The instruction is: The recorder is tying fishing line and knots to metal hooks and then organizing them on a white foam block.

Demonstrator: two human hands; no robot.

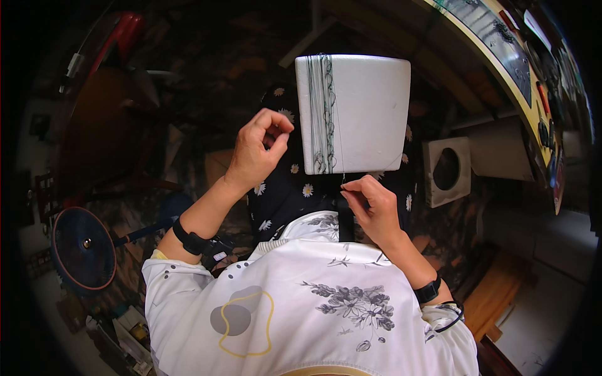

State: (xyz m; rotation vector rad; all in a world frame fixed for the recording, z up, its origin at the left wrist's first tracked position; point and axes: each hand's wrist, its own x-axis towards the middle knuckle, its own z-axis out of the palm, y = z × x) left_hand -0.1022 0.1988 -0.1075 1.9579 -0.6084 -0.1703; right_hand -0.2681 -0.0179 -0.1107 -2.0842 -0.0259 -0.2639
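Observation:
A white foam block (371, 108) rests over my lap, on dark daisy-patterned cloth (307, 190). Dark green line (320, 113) is wound lengthwise around its left part, with small loops and tangles along one side. A single thin strand (340, 136) runs down the block to its near edge. Just below that edge, my right hand (374, 207) pinches the strand's end between thumb and forefinger, where a tiny piece shows, too small to name. Left of the block, my left hand (258, 148) hovers with fingers curled and thumb near the forefinger; whether it holds a fine line cannot be seen.
At the upper right, a table (503, 84) carries a dark mat, scissors (545, 134) and a red pen-like item (542, 97). A white box with a round hole (447, 171) stands right of my lap. A blue fan (84, 249) is at left, a wooden bench (498, 291) at lower right.

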